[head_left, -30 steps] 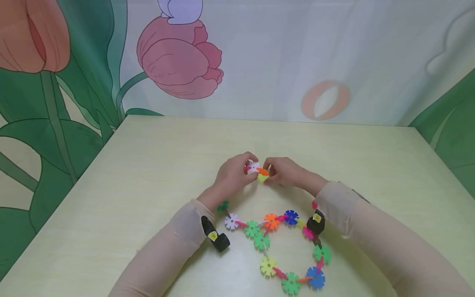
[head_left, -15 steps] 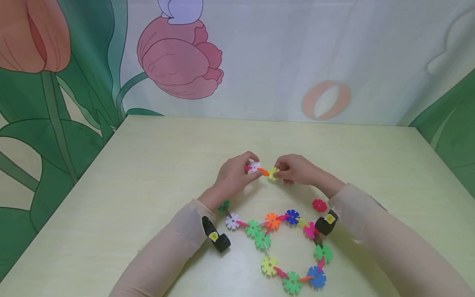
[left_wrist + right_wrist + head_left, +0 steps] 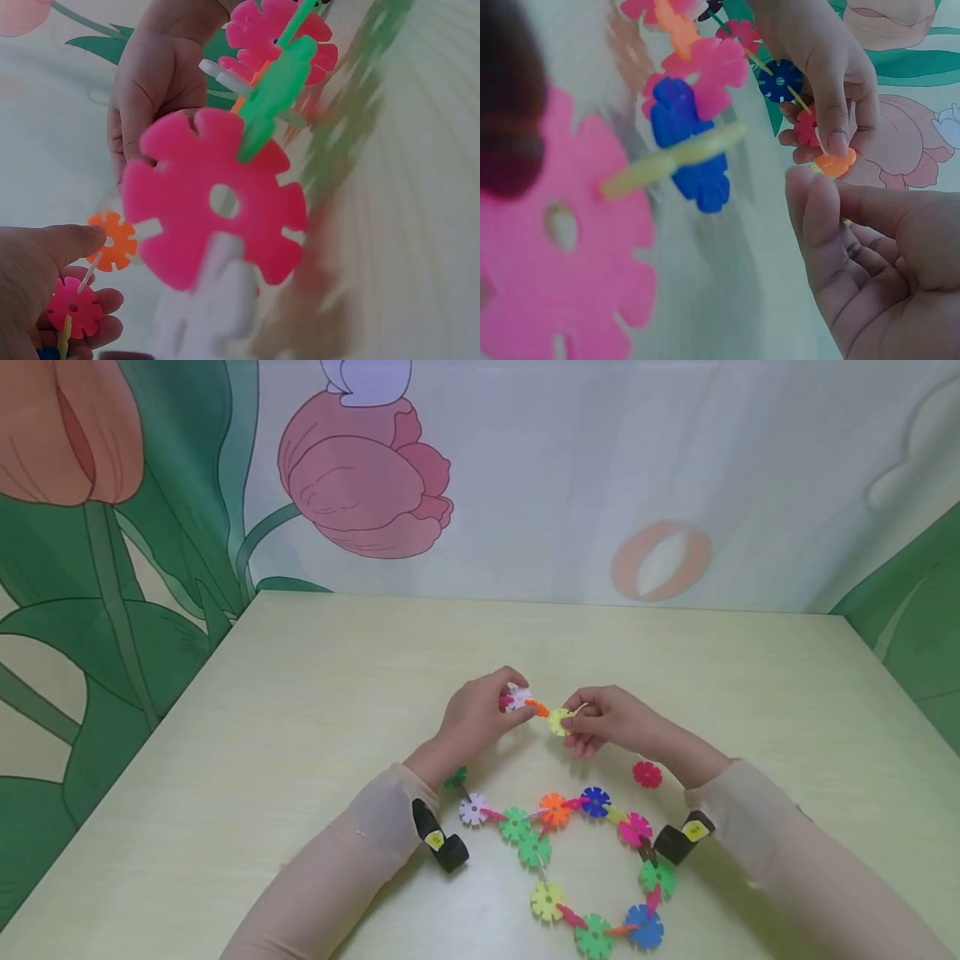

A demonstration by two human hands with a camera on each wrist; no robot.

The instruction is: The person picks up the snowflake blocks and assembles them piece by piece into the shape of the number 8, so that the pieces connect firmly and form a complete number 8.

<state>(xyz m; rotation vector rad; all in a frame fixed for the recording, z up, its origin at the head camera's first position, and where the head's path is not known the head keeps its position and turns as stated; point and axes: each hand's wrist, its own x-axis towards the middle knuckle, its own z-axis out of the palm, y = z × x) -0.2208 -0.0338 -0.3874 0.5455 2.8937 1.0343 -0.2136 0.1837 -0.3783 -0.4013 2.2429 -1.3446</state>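
Note:
My left hand [image 3: 480,714] holds a short chain of notched plastic snowflake discs above the table. In the head view its white disc [image 3: 519,697] and orange disc [image 3: 537,707] stick out past the fingers. The left wrist view shows a pink disc [image 3: 73,307] lying across the fingers, with the thumb on the orange disc [image 3: 116,241]. To the right, my right hand [image 3: 618,722] pinches a yellow snowflake disc [image 3: 558,722] between thumb and fingertips. A small gap separates it from the orange disc. In the right wrist view the fingertips mostly hide the yellow disc.
Nearer the front of the table [image 3: 337,652] lies a joined loop of coloured discs, including a blue disc [image 3: 645,927] and a green disc [image 3: 595,935]. A tail ends at a white disc [image 3: 473,810] and green disc [image 3: 455,777]. One loose red disc [image 3: 647,774] lies by the right forearm.
My right hand has moved right with the yellow disc, away from the orange disc. Its forearm has shifted right too, uncovering the loose red disc. The left hand has barely moved.

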